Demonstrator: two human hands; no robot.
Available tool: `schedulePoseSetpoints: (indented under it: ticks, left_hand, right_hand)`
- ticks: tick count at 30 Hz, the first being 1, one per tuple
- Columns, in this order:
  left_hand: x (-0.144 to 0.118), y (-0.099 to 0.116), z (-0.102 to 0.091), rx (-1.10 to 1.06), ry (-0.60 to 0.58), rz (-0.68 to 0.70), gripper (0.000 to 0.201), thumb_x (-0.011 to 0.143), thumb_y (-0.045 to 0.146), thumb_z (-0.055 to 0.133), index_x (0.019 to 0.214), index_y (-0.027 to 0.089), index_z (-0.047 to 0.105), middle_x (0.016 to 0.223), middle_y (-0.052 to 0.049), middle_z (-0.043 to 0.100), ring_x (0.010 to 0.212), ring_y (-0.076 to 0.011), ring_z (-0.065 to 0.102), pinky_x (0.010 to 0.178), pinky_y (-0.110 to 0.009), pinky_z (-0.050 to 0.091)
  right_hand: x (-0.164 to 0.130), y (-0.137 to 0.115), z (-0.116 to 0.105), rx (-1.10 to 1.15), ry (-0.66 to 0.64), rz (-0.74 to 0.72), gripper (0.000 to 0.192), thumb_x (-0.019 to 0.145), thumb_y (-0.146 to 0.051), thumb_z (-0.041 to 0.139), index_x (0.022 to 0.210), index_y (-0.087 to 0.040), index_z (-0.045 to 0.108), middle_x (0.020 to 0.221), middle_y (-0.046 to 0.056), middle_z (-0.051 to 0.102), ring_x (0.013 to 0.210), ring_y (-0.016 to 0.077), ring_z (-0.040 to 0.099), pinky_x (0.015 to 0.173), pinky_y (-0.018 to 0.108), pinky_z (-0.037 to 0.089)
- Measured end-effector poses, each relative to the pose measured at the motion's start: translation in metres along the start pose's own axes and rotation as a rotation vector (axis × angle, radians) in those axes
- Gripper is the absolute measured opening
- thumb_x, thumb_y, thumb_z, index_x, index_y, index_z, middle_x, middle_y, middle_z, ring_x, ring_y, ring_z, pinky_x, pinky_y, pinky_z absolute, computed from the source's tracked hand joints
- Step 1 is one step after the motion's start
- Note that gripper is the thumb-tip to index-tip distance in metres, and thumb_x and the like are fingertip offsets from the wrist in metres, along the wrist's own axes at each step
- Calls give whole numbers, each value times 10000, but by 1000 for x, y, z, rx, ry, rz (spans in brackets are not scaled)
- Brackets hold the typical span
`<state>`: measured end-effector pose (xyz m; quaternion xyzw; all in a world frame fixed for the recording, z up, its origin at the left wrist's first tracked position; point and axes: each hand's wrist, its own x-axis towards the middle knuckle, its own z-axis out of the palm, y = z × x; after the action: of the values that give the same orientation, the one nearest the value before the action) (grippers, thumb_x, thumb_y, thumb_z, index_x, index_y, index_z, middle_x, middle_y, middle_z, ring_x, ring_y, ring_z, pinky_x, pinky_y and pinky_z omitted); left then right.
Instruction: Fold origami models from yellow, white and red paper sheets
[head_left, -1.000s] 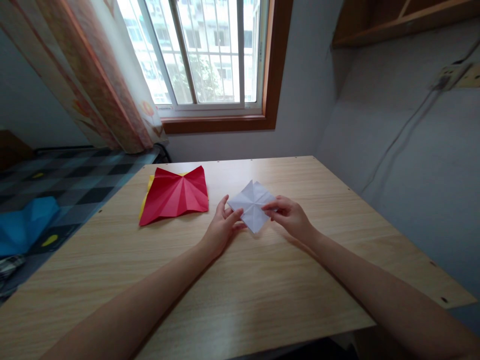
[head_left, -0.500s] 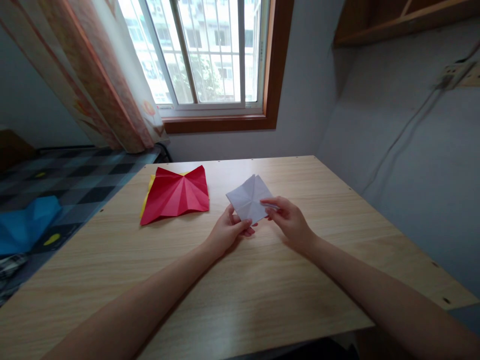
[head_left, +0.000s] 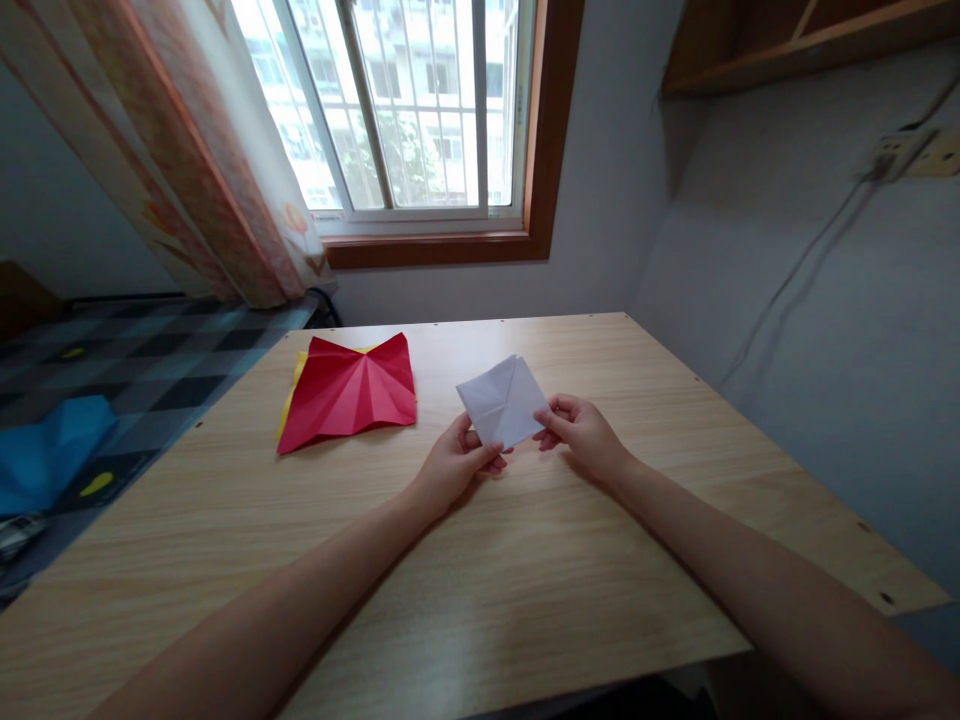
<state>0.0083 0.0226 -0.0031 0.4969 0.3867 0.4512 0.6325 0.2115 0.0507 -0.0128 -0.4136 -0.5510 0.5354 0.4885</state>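
A white sheet of paper (head_left: 504, 402), folded into a small diamond shape with crease lines, is held above the middle of the table. My left hand (head_left: 459, 460) grips its near left edge, thumb on top and fingers underneath. At its right corner, my right hand (head_left: 581, 432) pinches the paper between thumb and fingers. The undersides of the paper and some fingertips are hidden.
Creased red paper (head_left: 352, 395) lies at the table's back left, over yellow paper (head_left: 289, 400). Blue paper (head_left: 52, 450) rests on the checkered bed (head_left: 210, 330) beside the wooden table (head_left: 465, 580). A wall with a window stands behind.
My right thumb and fingers have moved from the front flap to the paper's right corner. The flap on the right side now looks flat. My left hand keeps its grip.
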Motion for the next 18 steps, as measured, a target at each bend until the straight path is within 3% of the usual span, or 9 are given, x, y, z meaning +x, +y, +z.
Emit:
schedulePoseSetpoints:
  ticks: [6, 9, 14, 18]
  left_hand:
    - [1, -2, 1, -28, 15, 43, 518, 669, 290, 796, 1090, 158, 525, 784, -8, 679, 603, -105, 604, 596, -232, 500]
    - [1, -1, 0, -31, 70, 90, 486, 695, 300, 773, 1096, 165, 534, 779, 3, 671, 593, -97, 591, 602, -235, 505]
    - [4, 2, -8, 26, 191, 172, 465, 744, 345, 727, 1120, 146, 540, 618, 48, 592, 545, -105, 563, 582, -247, 511]
    - [10, -4, -17, 136, 230, 241, 605, 800, 337, 666, 1330, 189, 415, 709, 37, 593, 594, -121, 582, 593, -274, 534]
  right_hand:
    - [-1, 2, 1, -126, 4, -99, 335, 818, -506, 631, 764, -190, 532, 487, -61, 548, 379, 80, 443, 382, 195, 308]
    - [-1, 2, 1, -66, -41, -68, 351, 804, -520, 646, 804, -187, 537, 533, -41, 605, 411, 95, 522, 419, 201, 392]
    - [-4, 2, 6, 146, -182, 73, 417, 740, -491, 737, 945, -167, 573, 718, 29, 716, 607, 152, 692, 624, 280, 563]
    - [-7, 2, 9, 249, -223, 128, 396, 738, -451, 763, 934, -165, 571, 808, 64, 736, 711, 178, 726, 686, 303, 586]
